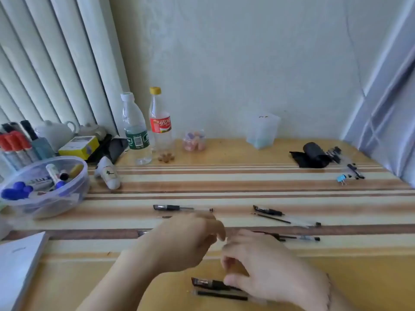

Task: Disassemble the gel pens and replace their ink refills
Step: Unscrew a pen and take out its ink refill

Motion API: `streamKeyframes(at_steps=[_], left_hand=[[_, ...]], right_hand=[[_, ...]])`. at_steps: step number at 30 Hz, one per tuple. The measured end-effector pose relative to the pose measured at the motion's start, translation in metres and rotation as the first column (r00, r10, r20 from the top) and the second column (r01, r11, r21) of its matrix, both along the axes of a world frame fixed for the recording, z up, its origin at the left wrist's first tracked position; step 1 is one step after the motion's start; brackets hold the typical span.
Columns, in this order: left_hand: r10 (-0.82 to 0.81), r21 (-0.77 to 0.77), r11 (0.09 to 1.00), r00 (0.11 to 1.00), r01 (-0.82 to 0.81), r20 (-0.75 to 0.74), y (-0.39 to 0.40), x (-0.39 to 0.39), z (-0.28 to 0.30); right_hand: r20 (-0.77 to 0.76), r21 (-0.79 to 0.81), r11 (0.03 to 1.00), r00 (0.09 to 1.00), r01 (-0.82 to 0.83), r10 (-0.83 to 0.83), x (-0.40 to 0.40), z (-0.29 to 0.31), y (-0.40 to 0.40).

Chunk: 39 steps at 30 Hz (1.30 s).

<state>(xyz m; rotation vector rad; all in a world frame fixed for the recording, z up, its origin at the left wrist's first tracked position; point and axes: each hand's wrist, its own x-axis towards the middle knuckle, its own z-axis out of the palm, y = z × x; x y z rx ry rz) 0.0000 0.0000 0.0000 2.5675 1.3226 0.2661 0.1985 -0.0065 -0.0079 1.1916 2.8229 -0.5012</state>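
1. Pen parts lie nearest on the counter (336, 277): a black cap piece (208, 283) and a dark ink refill (221, 295), side by side, partly under the right hand (269, 268).
2. Right hand hovers over those parts with fingers curled; whether it pinches anything is blurred, so I cannot tell. Left hand (186, 241) is also curled, fingertips meeting the right's; a grasp cannot be confirmed.
3. Likely step: joining or parting small pen pieces between both hands. Best done low over the counter, pulling straight along the pen's axis so the refill does not bend.
4. Beyond the hands lie an assembled gel pen (179, 208) and, to the right, a dismantled pen (285, 217) beside its barrel.
5. Farther back stand two bottles (146, 131).
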Motion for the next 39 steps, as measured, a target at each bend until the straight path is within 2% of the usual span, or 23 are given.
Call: streamKeyframes(at_steps=[4, 8, 13, 18, 22, 27, 31, 35, 39], left_hand=[[0.004, 0.052, 0.999, 1.000, -0.004, -0.001, -0.020, 0.005, -0.026], [-0.024, 0.035, 0.999, 0.994, 0.021, 0.108, -0.028, 0.000, -0.042], [-0.116, 0.152, 0.983, 0.992, 0.106, 0.054, -0.025, 0.004, -0.052], [-0.074, 0.147, 0.987, 0.994, 0.061, 0.085, -0.021, 0.005, -0.061], [-0.068, 0.131, 0.990, 0.993, 0.056, 0.092, -0.020, 0.006, -0.062], [0.034, 0.067, 0.996, 0.972, -0.051, 0.233, -0.019, 0.008, -0.066], [0.007, 0.153, 0.987, 0.975, -0.042, 0.224, -0.017, 0.008, -0.069], [-0.030, 0.149, 0.989, 0.979, 0.000, 0.202, -0.010, 0.006, -0.070], [-0.032, 0.125, 0.992, 0.964, -0.002, 0.265, -0.006, 0.006, -0.068]], right_hand=[[0.070, 0.138, 0.990, 0.997, -0.028, 0.019, 0.001, -0.010, -0.007], [-0.018, 0.073, 0.997, 0.999, -0.032, 0.034, 0.010, -0.017, -0.003], [-0.080, 0.093, 0.996, 0.997, -0.012, 0.019, 0.011, -0.027, -0.001], [-0.116, 0.158, 0.987, 0.993, 0.019, 0.000, 0.008, -0.033, -0.003], [-0.117, 0.137, 0.989, 0.992, 0.055, -0.039, 0.006, -0.033, -0.007], [-0.230, 0.188, 0.962, 0.961, 0.198, -0.153, 0.004, -0.036, -0.008], [-0.321, 0.138, 0.966, 0.932, 0.221, -0.167, 0.005, -0.046, -0.002], [-0.338, 0.026, 0.982, 0.926, 0.185, -0.165, 0.006, -0.051, 0.005], [-0.355, -0.035, 0.984, 0.919, 0.174, -0.175, 0.011, -0.050, 0.010]])
